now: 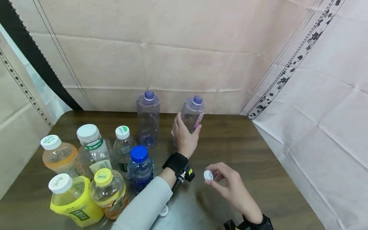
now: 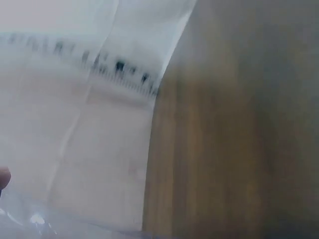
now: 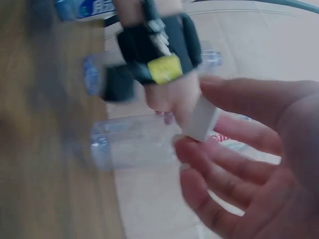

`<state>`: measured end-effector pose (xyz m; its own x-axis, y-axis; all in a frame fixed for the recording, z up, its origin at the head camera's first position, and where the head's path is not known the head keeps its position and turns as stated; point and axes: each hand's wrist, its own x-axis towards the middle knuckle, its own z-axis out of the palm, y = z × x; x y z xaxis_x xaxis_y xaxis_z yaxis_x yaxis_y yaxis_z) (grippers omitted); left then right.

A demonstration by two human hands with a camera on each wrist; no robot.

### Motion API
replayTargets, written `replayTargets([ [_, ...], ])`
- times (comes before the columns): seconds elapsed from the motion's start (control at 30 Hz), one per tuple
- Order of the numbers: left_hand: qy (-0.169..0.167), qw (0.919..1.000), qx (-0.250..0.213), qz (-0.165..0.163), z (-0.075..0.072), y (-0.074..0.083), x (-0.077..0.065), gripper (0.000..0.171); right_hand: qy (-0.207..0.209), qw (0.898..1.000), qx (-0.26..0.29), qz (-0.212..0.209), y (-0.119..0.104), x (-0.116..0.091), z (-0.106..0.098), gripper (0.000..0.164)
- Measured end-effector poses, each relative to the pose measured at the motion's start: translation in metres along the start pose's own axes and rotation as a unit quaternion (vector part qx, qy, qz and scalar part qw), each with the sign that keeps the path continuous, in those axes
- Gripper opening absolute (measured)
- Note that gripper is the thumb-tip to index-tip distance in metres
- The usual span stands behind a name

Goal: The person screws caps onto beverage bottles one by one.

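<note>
My left hand (image 1: pixel 186 137) grips a clear, uncapped plastic bottle (image 1: pixel 193 110) at the back of the table, fingers on one side and thumb on the other. The bottle tilts slightly and bears a pink-marked label. Between the thumb and fingers of my right hand (image 1: pixel 231 188) a small white bottle cap (image 1: pixel 208 175) is pinched, apart from the bottle; the right wrist view shows this cap (image 3: pixel 203 119) edge-on. Left of the held bottle stands another uncapped clear bottle (image 1: pixel 148 119). The left wrist view catches only a fingertip (image 2: pixel 4 178) and blurred surroundings.
Several capped bottles crowd the table's left side, among them a blue-capped bottle (image 1: pixel 140 167), a yellow-capped bottle (image 1: pixel 108 193) and a yellow-wrapped bottle (image 1: pixel 75 201). Another white cap (image 1: pixel 164 211) lies beside my left forearm. A pale cloth (image 1: pixel 161 57) hangs behind the wooden table (image 1: pixel 230 137).
</note>
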<state>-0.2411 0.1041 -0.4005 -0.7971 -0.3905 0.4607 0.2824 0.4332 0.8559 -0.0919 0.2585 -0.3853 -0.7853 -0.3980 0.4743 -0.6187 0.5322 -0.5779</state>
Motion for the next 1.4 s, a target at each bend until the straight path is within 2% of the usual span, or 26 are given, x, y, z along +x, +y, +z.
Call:
replayTargets([
  [0.1, -0.058, 0.9972, -0.012, 0.045, -0.016, 0.011, -0.016, 0.094, 0.073, 0.996, 0.018, -0.044, -0.007, 0.005, -0.01, 0.042],
  [0.17, -0.093, 0.9927, -0.024, 0.073, -0.031, 0.018, -0.028, 0.095, 0.127, 0.989, 0.042, -0.069, -0.014, 0.008, -0.018, 0.046],
  [0.23, -0.13, 0.9861, -0.04, 0.095, -0.049, 0.025, -0.041, 0.097, 0.178, 0.975, 0.089, -0.097, -0.021, 0.011, -0.026, 0.046],
  [0.33, -0.177, 0.9756, -0.058, 0.116, -0.077, 0.033, -0.061, 0.097, 0.233, 0.949, 0.171, -0.129, -0.036, 0.014, -0.037, 0.042],
  [0.43, -0.223, 0.9651, -0.064, 0.121, -0.107, 0.037, -0.077, 0.098, 0.245, 0.927, 0.234, -0.161, -0.049, 0.016, -0.044, 0.039],
  [0.5, -0.246, 0.9596, -0.061, 0.122, -0.125, 0.038, -0.086, 0.098, 0.235, 0.92, 0.258, -0.179, -0.055, 0.017, -0.045, 0.037],
  [0.6, -0.27, 0.9544, -0.041, 0.12, -0.146, 0.038, -0.096, 0.097, 0.21, 0.915, 0.279, -0.203, -0.059, 0.019, -0.042, 0.037],
  [0.67, -0.279, 0.953, -0.026, 0.115, -0.156, 0.037, -0.1, 0.097, 0.195, 0.916, 0.279, -0.212, -0.06, 0.021, -0.038, 0.036],
  [0.77, -0.299, 0.9501, -0.007, 0.09, -0.168, 0.035, -0.103, 0.096, 0.167, 0.929, 0.251, -0.216, -0.06, 0.024, -0.033, 0.035],
  [0.83, -0.318, 0.9454, 0.006, 0.07, -0.177, 0.034, -0.104, 0.094, 0.137, 0.939, 0.222, -0.226, -0.061, 0.025, -0.032, 0.032],
  [0.93, -0.362, 0.9316, 0.018, 0.033, -0.193, 0.029, -0.105, 0.09, 0.075, 0.947, 0.182, -0.252, -0.062, 0.027, -0.033, 0.029],
  [1.07, -0.414, 0.9099, 0.027, 0.002, -0.21, 0.023, -0.104, 0.086, 0.015, 0.951, 0.144, -0.275, -0.067, 0.03, -0.032, 0.028],
  [1.17, -0.426, 0.9037, 0.042, -0.012, -0.219, 0.02, -0.105, 0.086, 0.014, 0.955, 0.12, -0.27, -0.07, 0.031, -0.029, 0.028],
  [1.27, -0.421, 0.9047, 0.059, -0.02, -0.224, 0.018, -0.106, 0.087, 0.034, 0.963, 0.107, -0.247, -0.071, 0.032, -0.022, 0.031],
  [1.4, -0.41, 0.9086, 0.078, -0.027, -0.228, 0.017, -0.108, 0.087, 0.063, 0.974, 0.097, -0.194, -0.069, 0.029, -0.01, 0.032],
])
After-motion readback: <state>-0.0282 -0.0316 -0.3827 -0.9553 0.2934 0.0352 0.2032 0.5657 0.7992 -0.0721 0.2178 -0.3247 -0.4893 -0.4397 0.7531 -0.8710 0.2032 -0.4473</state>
